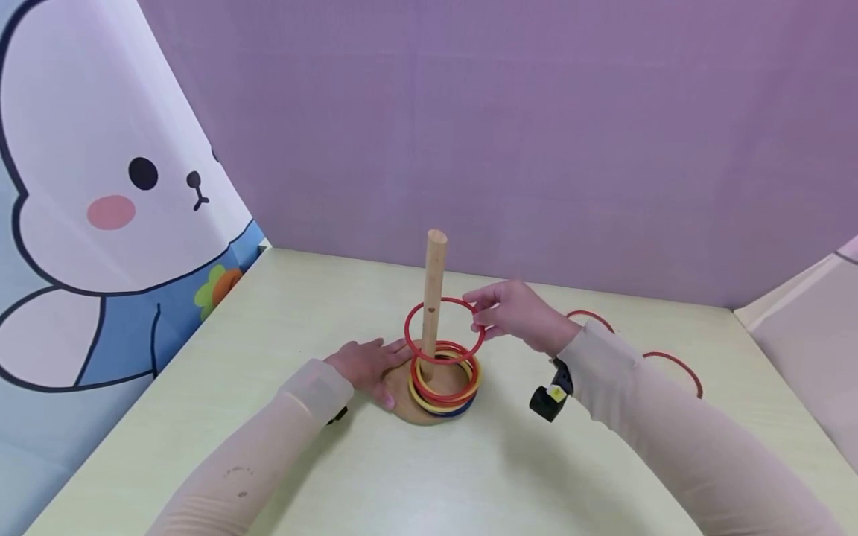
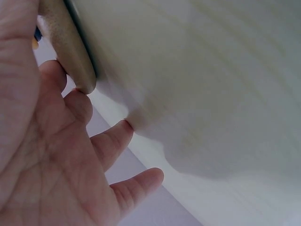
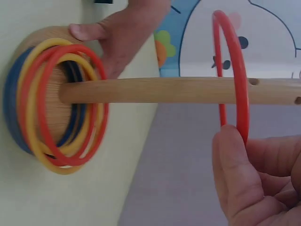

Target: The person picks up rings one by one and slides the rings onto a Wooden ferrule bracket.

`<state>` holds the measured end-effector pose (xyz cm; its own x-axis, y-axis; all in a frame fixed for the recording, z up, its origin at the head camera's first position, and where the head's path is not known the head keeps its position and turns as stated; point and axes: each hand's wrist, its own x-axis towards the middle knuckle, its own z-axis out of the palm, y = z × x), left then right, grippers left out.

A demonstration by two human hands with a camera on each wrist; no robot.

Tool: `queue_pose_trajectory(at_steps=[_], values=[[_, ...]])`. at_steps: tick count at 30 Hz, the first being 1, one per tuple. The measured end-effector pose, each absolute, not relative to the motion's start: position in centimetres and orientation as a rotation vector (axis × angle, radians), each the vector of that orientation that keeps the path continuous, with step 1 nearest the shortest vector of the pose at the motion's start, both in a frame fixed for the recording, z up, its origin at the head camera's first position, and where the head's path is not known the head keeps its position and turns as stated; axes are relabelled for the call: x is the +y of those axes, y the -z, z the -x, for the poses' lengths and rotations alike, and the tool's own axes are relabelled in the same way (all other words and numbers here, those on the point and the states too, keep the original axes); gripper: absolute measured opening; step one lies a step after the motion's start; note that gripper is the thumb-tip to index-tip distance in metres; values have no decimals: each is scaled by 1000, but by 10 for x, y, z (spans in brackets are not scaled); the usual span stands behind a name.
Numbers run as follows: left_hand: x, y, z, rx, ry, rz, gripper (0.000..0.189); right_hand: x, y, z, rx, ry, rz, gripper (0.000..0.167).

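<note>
Around the upright wooden post (image 1: 434, 272) my right hand (image 1: 515, 313) holds a red ring (image 3: 240, 70), pinched at its edge between thumb and fingers. The ring encircles the post partway up, above a loose stack of rings. Blue, yellow and red rings (image 3: 41, 101) lie about the foot of the post, on the round wooden base (image 1: 401, 402). My left hand (image 1: 362, 366) rests at the left side of this base, its fingers spread and touching the rim. In the left wrist view, the fingertips (image 2: 79, 104) meet the base's edge.
Two more red rings, one nearer the back (image 1: 593, 318) and one farther right (image 1: 680, 363), lie on the pale table (image 1: 415, 491), partly hidden by my right arm. A purple backdrop (image 1: 509, 134) stands behind the table, and a cartoon-printed sheet (image 1: 67, 260) at the left.
</note>
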<state>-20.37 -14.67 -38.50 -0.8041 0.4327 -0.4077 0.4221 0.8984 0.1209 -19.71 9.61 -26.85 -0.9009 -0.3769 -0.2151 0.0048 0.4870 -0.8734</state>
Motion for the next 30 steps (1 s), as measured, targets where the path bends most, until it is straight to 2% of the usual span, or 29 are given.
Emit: queue_pose_trajectory(at_steps=[30], values=[[-154,386,199,2641,-36,-671,98,92,340,183,2330,1614,212,36]])
